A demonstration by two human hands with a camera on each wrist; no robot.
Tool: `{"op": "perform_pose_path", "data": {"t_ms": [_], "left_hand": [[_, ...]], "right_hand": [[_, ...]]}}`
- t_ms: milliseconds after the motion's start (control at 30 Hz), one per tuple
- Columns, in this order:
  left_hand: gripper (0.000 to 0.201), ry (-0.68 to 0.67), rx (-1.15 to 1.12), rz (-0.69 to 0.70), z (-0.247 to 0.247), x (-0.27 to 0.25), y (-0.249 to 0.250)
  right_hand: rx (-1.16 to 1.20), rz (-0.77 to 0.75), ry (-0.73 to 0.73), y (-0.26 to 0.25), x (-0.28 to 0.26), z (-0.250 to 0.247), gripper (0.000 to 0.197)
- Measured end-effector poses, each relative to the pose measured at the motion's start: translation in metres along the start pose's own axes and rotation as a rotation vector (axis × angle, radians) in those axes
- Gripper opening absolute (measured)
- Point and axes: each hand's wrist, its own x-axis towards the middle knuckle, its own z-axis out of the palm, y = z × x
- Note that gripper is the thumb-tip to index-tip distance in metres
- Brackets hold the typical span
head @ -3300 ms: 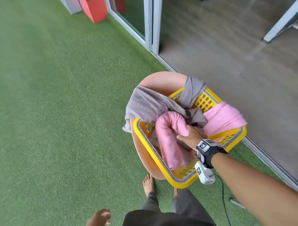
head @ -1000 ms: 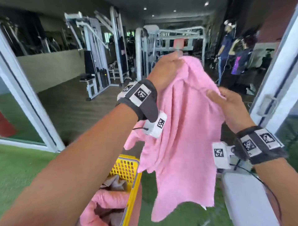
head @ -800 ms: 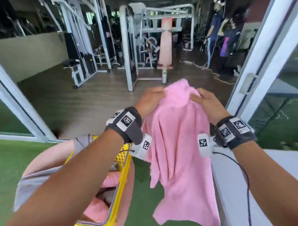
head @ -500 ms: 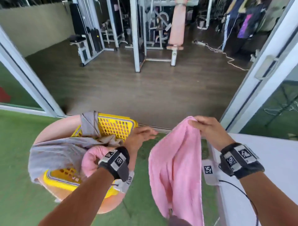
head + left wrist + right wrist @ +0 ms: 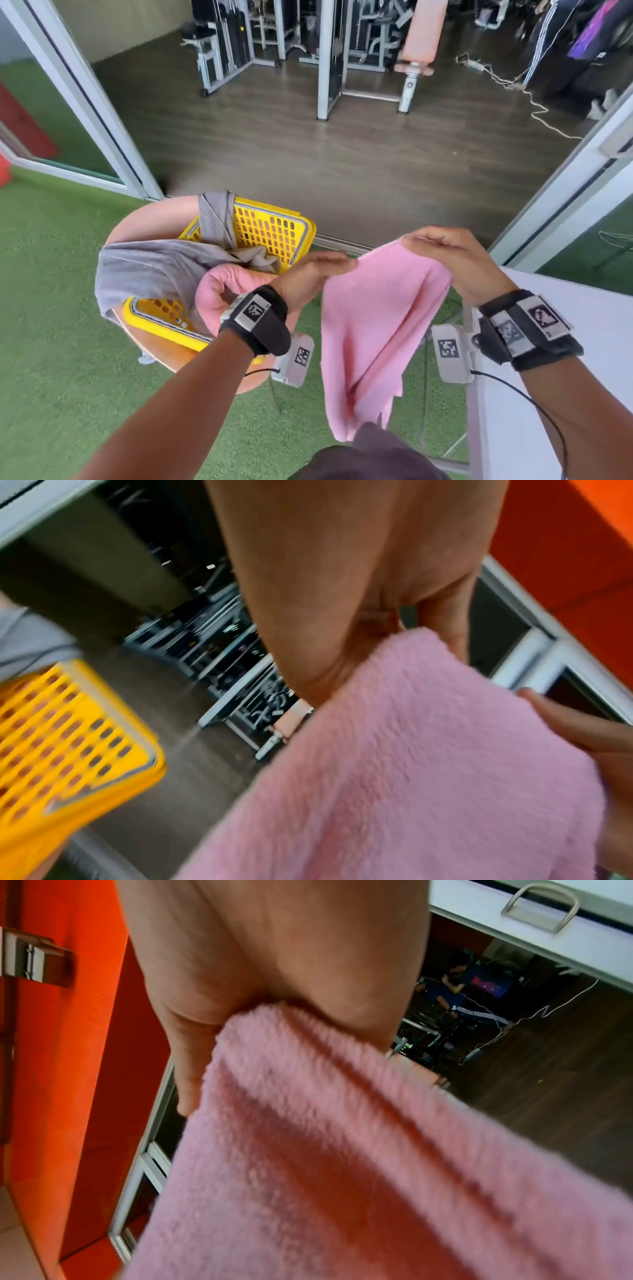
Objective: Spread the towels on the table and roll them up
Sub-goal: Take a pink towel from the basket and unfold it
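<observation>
Between the fingertips, a pink towel (image 5: 373, 329) hangs in folds; the right hand (image 5: 455, 263) pinches its top edge, the left hand (image 5: 308, 274) nips the edge at nine o'clock; table (image 5: 582, 342) at three o'clock, basket (image 5: 267, 233) at ten; a loose left pinch could slip, dropping that corner onto the grass (image 5: 51, 308).

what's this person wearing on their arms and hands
Both forearms are bare, with no sleeves or gloves. The left hand and right hand each have a wide black wrist strap carrying white rectangular tags printed with black square-pattern codes. Under each wrist hangs a small white camera box with its own code tag. A thin black cable runs from the right box back along the forearm.
</observation>
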Motion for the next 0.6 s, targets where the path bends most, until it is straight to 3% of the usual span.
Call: {"op": "perform_pose_path", "data": {"t_ms": [100, 167, 300, 433, 500, 600], "left_hand": [[0.015, 0.105, 0.245, 0.258, -0.004, 0.000, 0.024], [0.018, 0.077, 0.395, 0.369, 0.008, 0.007, 0.042], [0.018, -0.115, 0.741, 0.335, 0.027, 0.027, 0.063], [0.017, -0.104, 0.705, 0.336, 0.020, 0.028, 0.073], [0.020, -0.047, 0.748, 0.379, 0.011, 0.022, 0.083], [0.026, 0.190, 0.678, 0.477, -0.014, 0.011, 0.091]], "right_hand": [[0.120, 0.097, -0.057, 0.015, -0.005, 0.002, 0.052], [0.187, 0.166, -0.188, 0.024, -0.011, 0.013, 0.071], [0.282, 0.086, -0.143, 0.018, -0.007, 0.034, 0.064], [0.341, 0.032, -0.071, 0.003, 0.003, 0.041, 0.069], [0.387, 0.066, -0.073, 0.007, 0.002, 0.044, 0.064], [0.307, 0.073, -0.050, 0.009, -0.006, 0.044, 0.058]]}}
